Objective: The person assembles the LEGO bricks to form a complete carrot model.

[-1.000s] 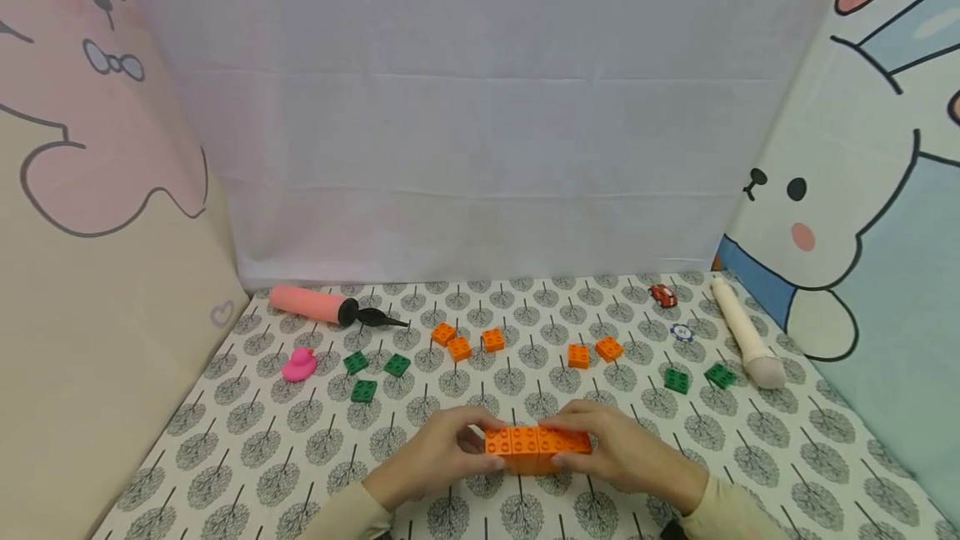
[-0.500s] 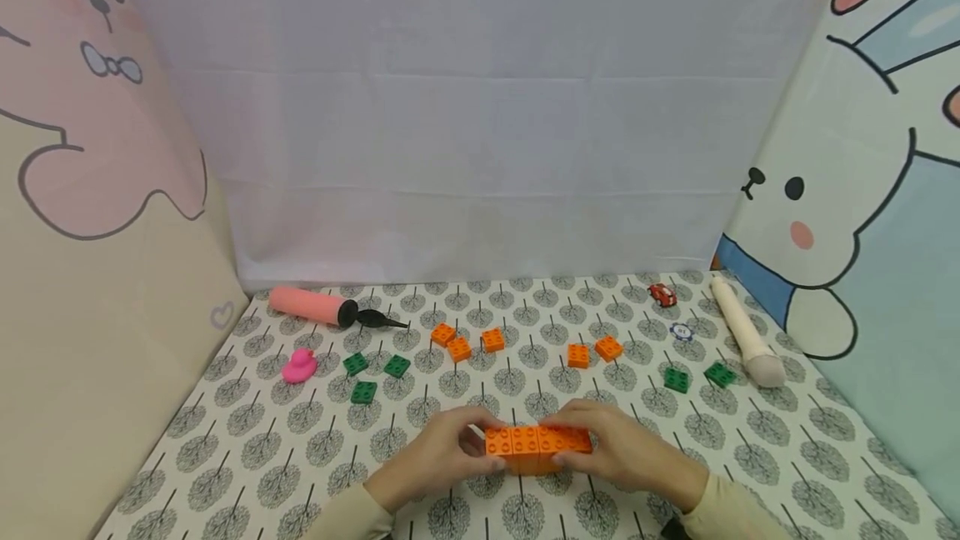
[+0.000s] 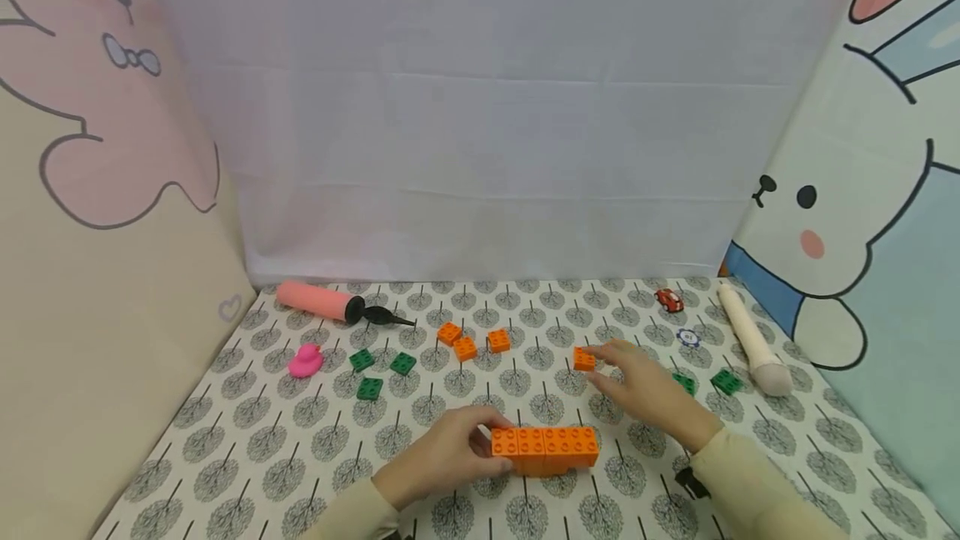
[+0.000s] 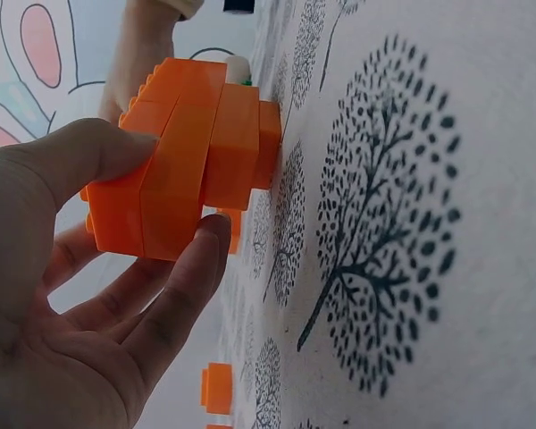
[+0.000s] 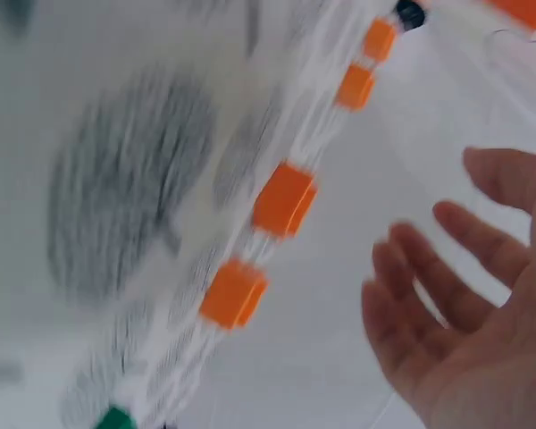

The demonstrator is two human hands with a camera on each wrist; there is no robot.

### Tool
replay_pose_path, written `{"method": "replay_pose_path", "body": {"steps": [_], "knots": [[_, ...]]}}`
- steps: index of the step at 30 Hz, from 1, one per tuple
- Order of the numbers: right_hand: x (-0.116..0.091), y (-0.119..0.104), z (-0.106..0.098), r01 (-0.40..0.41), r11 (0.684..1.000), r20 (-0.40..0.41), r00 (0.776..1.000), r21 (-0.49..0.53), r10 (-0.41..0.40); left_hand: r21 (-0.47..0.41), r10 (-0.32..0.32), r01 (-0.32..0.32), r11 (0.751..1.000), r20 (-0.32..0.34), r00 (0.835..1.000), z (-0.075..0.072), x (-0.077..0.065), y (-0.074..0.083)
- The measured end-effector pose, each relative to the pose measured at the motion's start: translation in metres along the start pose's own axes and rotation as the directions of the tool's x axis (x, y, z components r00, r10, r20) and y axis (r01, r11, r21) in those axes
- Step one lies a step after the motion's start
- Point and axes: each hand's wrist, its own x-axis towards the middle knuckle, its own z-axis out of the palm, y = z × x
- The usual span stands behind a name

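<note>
An assembled block of orange toy bricks (image 3: pixel 543 450), stepped and narrower towards its base, stands near the front of the table. My left hand (image 3: pixel 450 455) grips its left end; in the left wrist view the thumb presses one side and the fingers (image 4: pixel 192 277) lie on the other. Farther back, my right hand (image 3: pixel 648 390) reaches beside a single orange brick (image 3: pixel 583 359). The right wrist view shows that hand (image 5: pixel 464 295) with spread fingers holding nothing, apart from two orange bricks (image 5: pixel 284 199). One of those is hidden behind the hand in the head view.
Several loose orange bricks (image 3: pixel 465 348) and green bricks (image 3: pixel 369 388) lie across the tree-print cloth. At left are a pink duck (image 3: pixel 305 361) and a pink pump-like tube with black nozzle (image 3: pixel 315 300). A red toy car (image 3: pixel 669 300), poker chip (image 3: pixel 687 337) and cream club-shaped thing (image 3: pixel 753 340) lie right.
My right hand has let go of the brick block and moved back and right to the loose orange bricks. The left hand keeps its grip; the head view has shifted slightly.
</note>
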Motion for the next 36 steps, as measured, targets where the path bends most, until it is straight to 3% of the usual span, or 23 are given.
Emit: {"method": "replay_pose_path", "body": {"steps": [3,8,15,22,30,36], "knots": [[0.009,0.019,-0.005,-0.042,0.99,-0.018,0.999,-0.133,0.04,-0.016,0.011,-0.011,1.0,0.01,1.0,0.001,0.0,-0.001],[0.016,0.043,-0.011,-0.08,0.971,0.046,0.995,-0.226,0.093,-0.052,0.005,-0.004,0.999,0.03,1.0,0.005,0.0,-0.001],[0.022,0.056,-0.013,-0.072,0.97,0.179,0.977,-0.231,0.115,-0.055,-0.004,0.006,0.998,0.037,0.999,0.006,-0.001,-0.001],[0.025,0.059,-0.011,-0.073,0.98,0.242,0.963,-0.185,0.118,-0.053,-0.001,0.003,0.999,0.03,1.0,0.004,-0.002,0.001],[0.033,0.063,-0.008,-0.052,0.988,0.188,0.979,-0.147,0.079,-0.031,-0.006,0.006,1.0,0.02,1.0,0.0,-0.002,0.003],[0.035,0.063,-0.01,-0.067,0.983,0.1,0.991,-0.173,0.085,-0.027,-0.006,0.006,1.0,0.017,1.0,-0.002,-0.001,0.002]]}}
